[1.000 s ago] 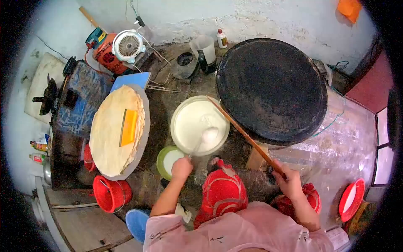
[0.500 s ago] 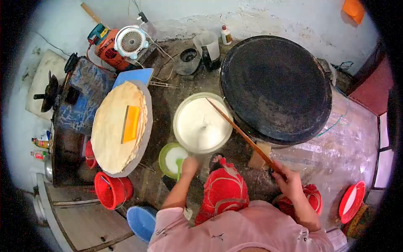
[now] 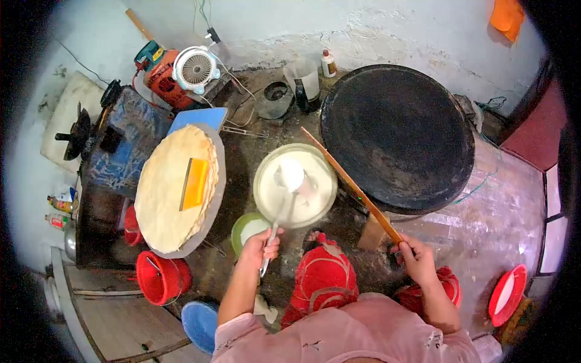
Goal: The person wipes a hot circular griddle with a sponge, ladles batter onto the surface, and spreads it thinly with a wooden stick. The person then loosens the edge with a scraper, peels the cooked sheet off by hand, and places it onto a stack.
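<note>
My left hand (image 3: 261, 247) is closed round the metal handle of a ladle (image 3: 282, 213). Its bowl, full of white batter and blurred by motion, is over the pale tub (image 3: 260, 199) of creamy batter. Just beyond that hand sits a green bowl (image 3: 236, 235) with white contents, partly covered by the hand. My right hand (image 3: 416, 259) grips the lower end of a long, thin wooden spatula (image 3: 357, 192). The spatula slants up and left, its tip near the tub's rim and its length along the edge of the round black griddle (image 3: 396, 136).
At left, a stack of thin flatbreads (image 3: 166, 193) bears a yellow-bladed scraper (image 3: 195, 184). Red buckets (image 3: 162, 278) and a blue basin (image 3: 200, 323) stand lower left. A gas cylinder (image 3: 164, 81), a fan (image 3: 196, 69) and a jug (image 3: 302, 78) line the wall.
My left hand has come up from beside the green bowl and now holds the ladle over the tub. The spatula's tip has shifted slightly right, off the tub's rim. The view has moved slightly.
</note>
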The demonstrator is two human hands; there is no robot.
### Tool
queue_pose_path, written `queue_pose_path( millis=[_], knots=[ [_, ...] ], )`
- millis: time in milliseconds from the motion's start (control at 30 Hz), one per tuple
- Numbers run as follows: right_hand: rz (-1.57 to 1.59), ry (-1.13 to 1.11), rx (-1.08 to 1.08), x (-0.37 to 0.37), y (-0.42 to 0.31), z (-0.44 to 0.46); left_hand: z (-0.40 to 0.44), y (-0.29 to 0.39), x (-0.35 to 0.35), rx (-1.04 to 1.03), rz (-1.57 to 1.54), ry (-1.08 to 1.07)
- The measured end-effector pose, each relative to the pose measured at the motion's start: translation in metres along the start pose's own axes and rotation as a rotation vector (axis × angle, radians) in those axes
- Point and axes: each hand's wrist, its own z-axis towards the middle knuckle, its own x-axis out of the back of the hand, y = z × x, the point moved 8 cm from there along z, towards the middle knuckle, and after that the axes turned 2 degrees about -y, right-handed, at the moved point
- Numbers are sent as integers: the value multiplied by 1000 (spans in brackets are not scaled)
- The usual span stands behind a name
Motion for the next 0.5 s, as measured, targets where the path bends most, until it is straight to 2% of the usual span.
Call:
queue_pose_path(
  millis=[33, 133, 267, 367, 500],
  knots=[
    [48, 18, -34, 1, 4, -1, -13, 6, -4, -26, 9, 78],
    [126, 18, -67, 3, 9, -1, -46, 27, -30, -141, 58, -9],
    [234, -15, -78, 6, 8, 1, -78, 51, -61, -272, 142, 53],
    [262, 82, 26, 18, 9, 1, -89, 64, -75, -340, 199, -5],
    [322, 21, -120, 30, 1, 0, -85, 66, -85, -409, 209, 40]
  ],
)
